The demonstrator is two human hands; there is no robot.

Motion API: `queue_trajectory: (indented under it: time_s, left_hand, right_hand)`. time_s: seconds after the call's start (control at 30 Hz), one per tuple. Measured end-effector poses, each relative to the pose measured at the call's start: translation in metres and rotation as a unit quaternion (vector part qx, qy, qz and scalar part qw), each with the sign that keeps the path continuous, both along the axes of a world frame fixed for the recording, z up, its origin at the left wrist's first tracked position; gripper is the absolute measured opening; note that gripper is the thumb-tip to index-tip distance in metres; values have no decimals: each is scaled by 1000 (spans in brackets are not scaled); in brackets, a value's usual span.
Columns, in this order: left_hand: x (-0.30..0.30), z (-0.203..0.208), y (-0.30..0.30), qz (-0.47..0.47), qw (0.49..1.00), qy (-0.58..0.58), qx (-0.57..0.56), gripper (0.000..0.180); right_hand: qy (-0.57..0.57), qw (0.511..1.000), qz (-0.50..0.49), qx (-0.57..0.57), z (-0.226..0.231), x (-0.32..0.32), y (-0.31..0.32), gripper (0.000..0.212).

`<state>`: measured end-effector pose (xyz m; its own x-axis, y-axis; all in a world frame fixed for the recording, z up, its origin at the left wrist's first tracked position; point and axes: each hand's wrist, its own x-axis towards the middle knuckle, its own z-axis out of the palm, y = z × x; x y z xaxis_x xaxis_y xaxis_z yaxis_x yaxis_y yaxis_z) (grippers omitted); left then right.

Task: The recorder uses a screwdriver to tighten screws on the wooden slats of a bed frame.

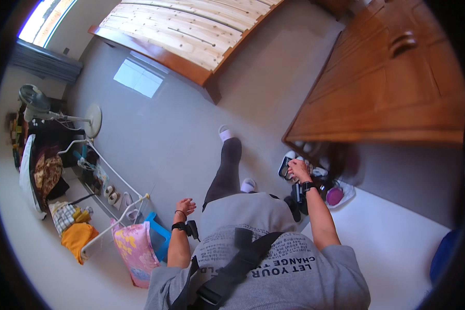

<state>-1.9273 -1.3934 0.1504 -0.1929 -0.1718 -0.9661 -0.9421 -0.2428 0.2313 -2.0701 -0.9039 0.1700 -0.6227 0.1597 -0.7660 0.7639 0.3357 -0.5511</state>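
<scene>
Person (253, 212), left grip (185, 206), right grip (298, 169) seemingly near several shoes (284, 168), one fan (36, 98)

The shoes (284, 168) sit in a cluster right of centre in the frame, partly covered by the right hand (297, 169); whether it touches them cannot be told. One at the cluster's left is dark with a white edge; a pale one (320, 172) shows farther right. Just below and right of them, a purple, rounded thing (335, 196), its kind unclear, lies against a whitish, crumpled sheet (350, 193). In the lower left, nearest the left hand (186, 206) but apart from it, is a bright blue plastic piece (160, 235), partly hidden by pink floral cloth (134, 250).
</scene>
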Motion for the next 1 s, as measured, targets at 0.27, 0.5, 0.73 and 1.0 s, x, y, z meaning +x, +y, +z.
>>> queue_trajectory:
  time_s: [0.27, 0.5, 0.73, 1.0]
  left_hand:
    - [-198, -10, -6, -63, 998, -13, 3, 23]
    - [-437, 45, 30, -142, 987, 30, 68, 26]
    - [-539, 44, 102, -252, 962, 31, 106, 35]
    - [-611, 37, 214, -336, 938, -72, 35, 34]
  right_hand:
    - [-135, 988, -71, -27, -2, -89, -11, 22]
    - [-116, 981, -152, -44, 25, -154, 5, 27]
    - [-200, 959, -202, 15, 13, -236, 57, 20]
    - [-136, 974, -175, -51, 11, -413, 186, 20]
